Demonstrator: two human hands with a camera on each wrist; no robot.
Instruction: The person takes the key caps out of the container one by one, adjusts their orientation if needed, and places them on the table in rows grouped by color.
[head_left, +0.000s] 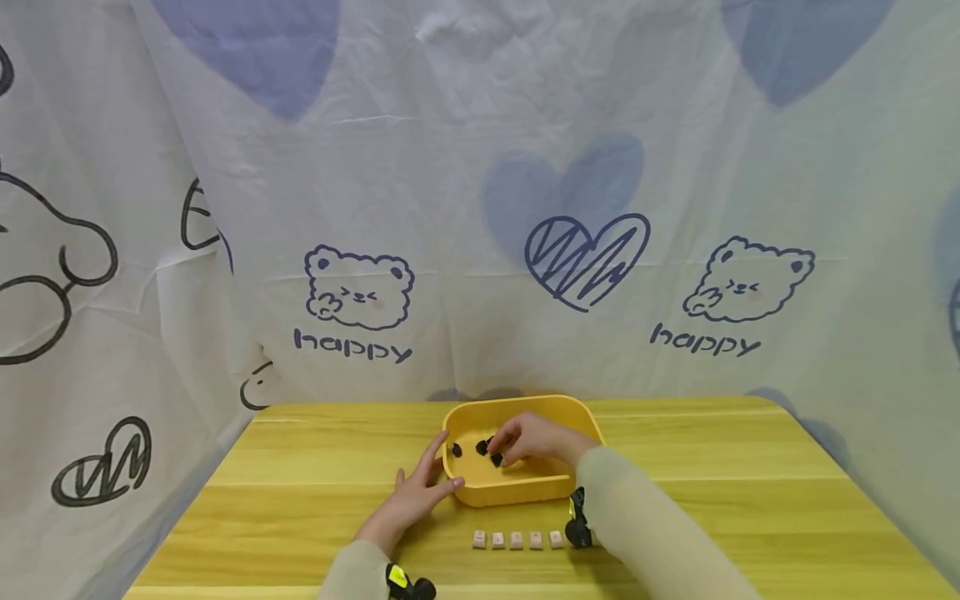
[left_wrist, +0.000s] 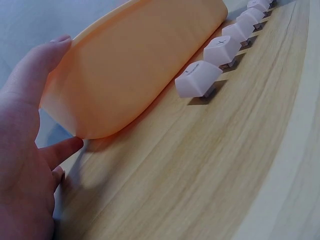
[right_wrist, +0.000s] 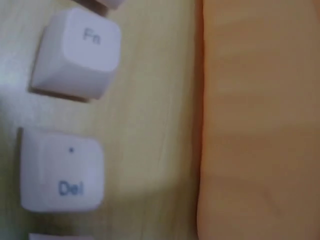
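Observation:
A yellow plastic basket (head_left: 517, 493) stands at the back middle of the table. My left hand (head_left: 412, 496) is spread against its left end, thumb at the rim; in the left wrist view the other fingers of that hand (left_wrist: 62, 152) touch low on the wall. Inside the basket, my right hand (head_left: 528, 437) has thumb and forefinger closing about a small black piece (head_left: 497, 460). Another black piece (head_left: 482, 447) lies by those fingertips, and one more (head_left: 457, 450) sits near the left wall. The right wrist view does not show the right hand.
In front of the basket, several white keycaps stand in a row, including one marked Fn (right_wrist: 85, 52) and one marked Del (right_wrist: 62, 172). The wooden table (head_left: 315, 467) reaches back to a white cloth (head_left: 465, 333) with printed bears and hearts.

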